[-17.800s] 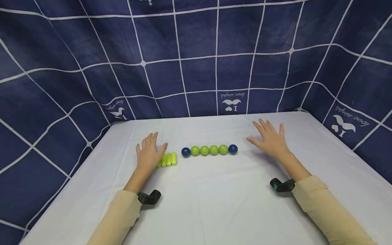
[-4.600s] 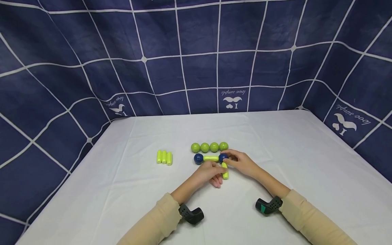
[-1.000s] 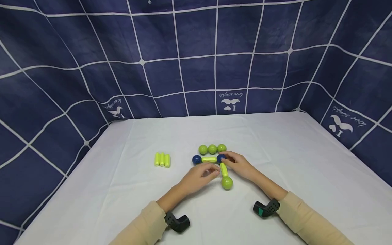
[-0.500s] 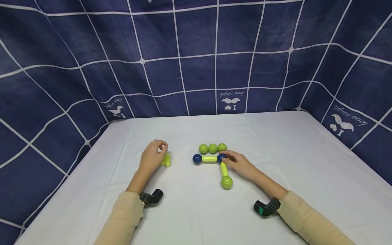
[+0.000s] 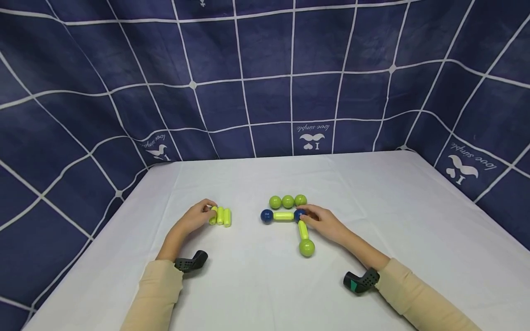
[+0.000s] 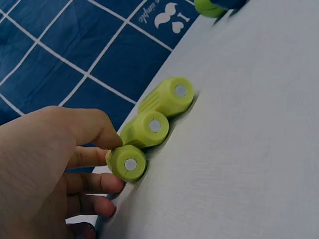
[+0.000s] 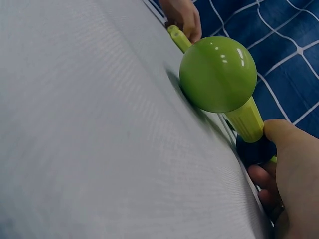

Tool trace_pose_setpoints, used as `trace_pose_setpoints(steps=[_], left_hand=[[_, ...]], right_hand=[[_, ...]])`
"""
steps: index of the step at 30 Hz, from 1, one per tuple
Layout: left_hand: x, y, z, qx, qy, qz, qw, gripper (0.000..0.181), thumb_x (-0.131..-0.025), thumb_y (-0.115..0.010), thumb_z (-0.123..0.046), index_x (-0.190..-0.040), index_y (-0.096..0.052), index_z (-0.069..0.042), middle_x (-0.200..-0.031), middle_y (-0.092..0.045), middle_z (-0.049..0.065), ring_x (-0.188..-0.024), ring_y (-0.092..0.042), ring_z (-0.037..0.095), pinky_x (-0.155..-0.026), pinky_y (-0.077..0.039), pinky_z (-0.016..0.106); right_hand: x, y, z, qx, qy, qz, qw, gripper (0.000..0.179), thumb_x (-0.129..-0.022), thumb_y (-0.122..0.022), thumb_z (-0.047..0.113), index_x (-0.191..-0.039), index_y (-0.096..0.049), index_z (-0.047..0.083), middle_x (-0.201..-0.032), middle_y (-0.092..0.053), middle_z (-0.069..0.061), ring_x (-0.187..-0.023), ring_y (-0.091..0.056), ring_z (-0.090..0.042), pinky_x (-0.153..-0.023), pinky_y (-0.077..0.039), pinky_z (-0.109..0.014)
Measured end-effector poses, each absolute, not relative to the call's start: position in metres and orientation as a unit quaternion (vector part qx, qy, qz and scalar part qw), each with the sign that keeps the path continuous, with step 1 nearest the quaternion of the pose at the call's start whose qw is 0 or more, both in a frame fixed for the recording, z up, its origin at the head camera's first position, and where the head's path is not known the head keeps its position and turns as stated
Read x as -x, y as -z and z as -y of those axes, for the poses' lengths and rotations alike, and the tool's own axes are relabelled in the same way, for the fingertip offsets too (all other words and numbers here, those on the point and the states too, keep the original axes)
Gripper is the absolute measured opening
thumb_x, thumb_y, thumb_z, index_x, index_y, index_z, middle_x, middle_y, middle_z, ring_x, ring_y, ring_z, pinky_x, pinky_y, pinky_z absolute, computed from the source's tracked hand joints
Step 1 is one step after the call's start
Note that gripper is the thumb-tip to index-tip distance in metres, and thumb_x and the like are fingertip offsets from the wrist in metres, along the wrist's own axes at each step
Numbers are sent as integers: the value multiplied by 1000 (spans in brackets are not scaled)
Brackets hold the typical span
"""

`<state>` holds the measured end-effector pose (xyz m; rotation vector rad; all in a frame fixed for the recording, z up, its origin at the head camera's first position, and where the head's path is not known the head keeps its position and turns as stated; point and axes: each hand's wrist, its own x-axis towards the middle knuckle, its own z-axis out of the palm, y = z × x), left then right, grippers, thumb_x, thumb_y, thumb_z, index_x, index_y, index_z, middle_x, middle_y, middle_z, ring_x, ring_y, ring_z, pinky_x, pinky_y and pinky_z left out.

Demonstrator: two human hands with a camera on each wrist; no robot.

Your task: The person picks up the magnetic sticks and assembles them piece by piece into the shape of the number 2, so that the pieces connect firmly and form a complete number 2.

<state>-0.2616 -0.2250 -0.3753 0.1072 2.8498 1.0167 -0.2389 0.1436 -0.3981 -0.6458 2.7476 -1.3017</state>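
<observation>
My left hand (image 5: 194,219) pinches the leftmost of three yellow-green magnetic rods (image 6: 130,164) between thumb and fingers; silver discs show in the rod ends in the left wrist view. The two other rods (image 5: 224,217) lie close beside it. My right hand (image 5: 327,225) holds the right blue ball (image 5: 297,215) at the corner of an assembly. From that ball one rod (image 5: 283,216) runs left to another blue ball (image 5: 267,216). A second rod (image 5: 303,231) points toward me and ends in a green ball (image 7: 218,74), large in the right wrist view.
Three loose green balls (image 5: 287,201) lie in a row just behind the assembly. White cloth (image 5: 265,285) covers the table, and a dark blue checked curtain (image 5: 265,92) hangs behind and along both sides. Each wrist wears a black camera (image 5: 361,281).
A green ball joined the assembly's near rod between 4.6 and 1.0 seconds ago. Since then my left hand has moved left from the assembly to the rods; the right stays at the blue ball.
</observation>
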Motion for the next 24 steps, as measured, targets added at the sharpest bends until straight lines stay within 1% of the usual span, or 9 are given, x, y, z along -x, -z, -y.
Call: trace_pose_setpoints(steps=[4, 8, 10, 12, 16, 19, 22, 24], left_hand=[[261, 373, 220, -14, -315, -947, 57, 38, -86, -49, -22, -118, -51, -1, -87, -50, 8, -74, -45, 18, -60, -35, 25], [261, 374, 219, 14, -292, -955, 43, 40, -85, -51, -23, -119, -50, -1, -90, -53, 11, -74, -48, 19, -59, -37, 25], [262, 374, 219, 28, -279, -960, 29, 41, -86, -51, -24, -120, -50, -2, -94, -56, 13, -76, -50, 20, -60, -39, 26], [263, 373, 219, 36, -273, -961, 12, 43, -86, -50, -25, -121, -49, -1, -96, -56, 15, -78, -51, 22, -61, -40, 27], [262, 368, 212, 22, -284, -958, -35, 43, -85, -50, -24, -121, -51, -1, -96, -54, 13, -81, -49, 22, -64, -38, 28], [258, 363, 199, -18, -304, -951, -51, 41, -83, -52, -21, -119, -54, -3, -97, -52, 10, -84, -48, 21, -66, -38, 28], [251, 358, 183, -64, -322, -944, -42, 39, -82, -54, -18, -119, -56, -5, -98, -52, 8, -88, -50, 20, -70, -41, 28], [246, 354, 170, -88, -335, -938, -34, 38, -81, -55, -16, -118, -57, -5, -98, -53, 7, -90, -52, 20, -73, -43, 30]], right_hand=[[238, 398, -144, 229, 384, -895, -12, 37, -91, -53, 25, -124, -54, 9, -104, -59, -6, -83, -49, -13, -71, -43, -24], [238, 397, -144, 239, 358, -902, -32, 36, -91, -53, 25, -124, -54, 10, -103, -58, -5, -82, -48, -11, -71, -43, -25], [237, 396, -144, 239, 341, -908, -48, 36, -91, -54, 28, -123, -55, 12, -100, -57, -2, -80, -48, -10, -69, -43, -24], [236, 394, -144, 244, 312, -915, -76, 35, -90, -54, 30, -122, -56, 14, -92, -55, 2, -76, -46, -8, -66, -41, -22], [230, 388, -143, 259, 259, -922, -128, 30, -90, -53, 33, -116, -60, 20, -74, -46, 9, -65, -41, -4, -57, -36, -20], [223, 385, -144, 275, 241, -923, -122, 25, -91, -52, 34, -113, -61, 25, -63, -41, 13, -57, -36, -1, -53, -32, -19], [216, 385, -148, 304, 228, -920, -94, 22, -90, -52, 34, -109, -62, 28, -58, -39, 16, -51, -33, 1, -50, -30, -17], [212, 386, -150, 327, 218, -917, -77, 21, -90, -52, 36, -107, -62, 28, -57, -38, 17, -51, -32, 3, -50, -29, -16]])
